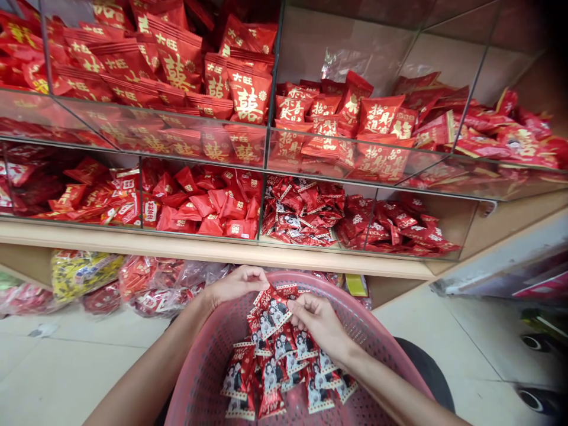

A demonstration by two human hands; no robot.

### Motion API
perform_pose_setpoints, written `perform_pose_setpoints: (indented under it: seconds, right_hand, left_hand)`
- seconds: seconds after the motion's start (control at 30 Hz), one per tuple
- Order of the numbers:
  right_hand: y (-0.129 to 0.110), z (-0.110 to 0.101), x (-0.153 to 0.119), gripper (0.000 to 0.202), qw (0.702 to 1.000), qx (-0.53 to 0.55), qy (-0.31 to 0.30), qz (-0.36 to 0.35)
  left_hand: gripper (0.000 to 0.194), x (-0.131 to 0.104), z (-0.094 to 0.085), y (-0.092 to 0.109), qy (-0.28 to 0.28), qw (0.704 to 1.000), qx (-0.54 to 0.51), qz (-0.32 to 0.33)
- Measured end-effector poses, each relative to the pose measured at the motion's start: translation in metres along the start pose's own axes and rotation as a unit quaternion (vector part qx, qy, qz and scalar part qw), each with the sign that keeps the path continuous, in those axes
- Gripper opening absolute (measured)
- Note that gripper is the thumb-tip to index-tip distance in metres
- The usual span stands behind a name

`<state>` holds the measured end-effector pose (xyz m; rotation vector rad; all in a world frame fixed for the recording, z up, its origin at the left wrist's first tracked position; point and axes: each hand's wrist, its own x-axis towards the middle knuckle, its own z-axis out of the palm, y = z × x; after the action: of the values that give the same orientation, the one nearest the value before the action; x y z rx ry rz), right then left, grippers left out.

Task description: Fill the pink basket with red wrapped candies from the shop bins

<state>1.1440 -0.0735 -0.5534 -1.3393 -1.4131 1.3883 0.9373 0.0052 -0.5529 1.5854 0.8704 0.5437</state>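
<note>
1. The fingers of the left hand are drawn close together, thumb against forefinger, at the upper left corner of a small red packet
2. The fingers of the right hand are likewise narrow, with the thumb lying over the same packet's right edge, so both hands have hold of it
3. That packet is between the two hands, over the far part of a pink basket, its printed face tilted up toward the wearer; whether its underside touches the heap below cannot be told
4. The step in hand looks like handling or sorting one packet by its edges, with both hands at work on it
5. The next move seems to call for a light pinch on the edges, one hand yielding as the other takes the weight, and care not to drag neighbouring packets along
6. Beneath the hands, loose packets of the same red, black and white print lie overlapping in the basket, most of them picture side up
7. Just beyond the basket rim runs a wooden ledge, and above it a lower compartment holds a jumble of small packets in similar colours
8. To its right lie dark red packets, to its left plainer red ones, and the shelf above carries larger red packets with gold lettering
9. Under the ledge, bagged goods, one yellow bag among them, stand on the tiled floor
</note>
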Motion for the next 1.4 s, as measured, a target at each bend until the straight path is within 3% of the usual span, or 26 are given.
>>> perform_pose_setpoints:
  seconds: [0.27, 0.47, 0.6, 0.97, 1.17, 1.4]
  right_hand:
    - [-0.008, 0.01, -0.02, 0.038, 0.988, 0.11, -0.027, 0.104]
    - [-0.016, 0.037, -0.042, 0.036, 0.952, 0.222, -0.052, 0.204]
    - [-0.008, 0.059, -0.05, 0.036, 0.925, 0.257, -0.045, 0.276]
    - [0.023, 0.092, -0.042, 0.046, 0.932, 0.274, 0.015, 0.238]
    - [0.028, 0.097, -0.046, 0.046, 0.925, 0.244, 0.016, 0.291]
    - [0.023, 0.096, -0.045, 0.025, 0.912, 0.205, -0.029, 0.355]
  left_hand:
    - [0.028, -0.005, 0.002, 0.005, -0.011, 0.996, -0.074, -0.044]
    - [0.032, -0.01, 0.007, 0.018, 0.015, 0.989, -0.121, -0.078]
    - [0.031, -0.011, 0.007, 0.018, 0.015, 0.99, -0.12, -0.07]
    - [0.033, -0.01, 0.005, 0.014, 0.002, 0.994, -0.094, -0.053]
    - [0.033, -0.009, 0.005, 0.011, 0.001, 0.993, -0.103, -0.059]
    - [0.03, -0.009, 0.006, 0.012, 0.005, 0.992, -0.112, -0.059]
